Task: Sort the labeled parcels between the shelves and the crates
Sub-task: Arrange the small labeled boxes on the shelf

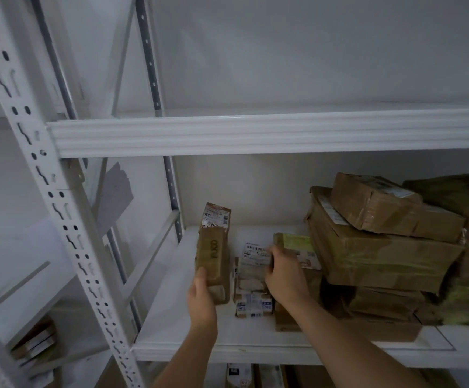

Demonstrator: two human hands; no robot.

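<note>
A narrow brown parcel (213,247) with a white label at its top stands upright on the white shelf (177,326), and my left hand (201,298) grips its lower end. To its right, my right hand (282,273) clasps a small labelled parcel (252,264) that leans among other small ones. A tiny label-covered parcel (252,305) lies in front of it. A brown box with a green label (297,245) stands just behind my right hand.
Large taped cardboard parcels (381,247) are stacked on the shelf's right side, with one more (395,208) on top. The shelf board above (255,133) overhangs. A perforated white upright (68,233) stands on the left. More parcels (34,343) lie on the neighbouring lower shelf.
</note>
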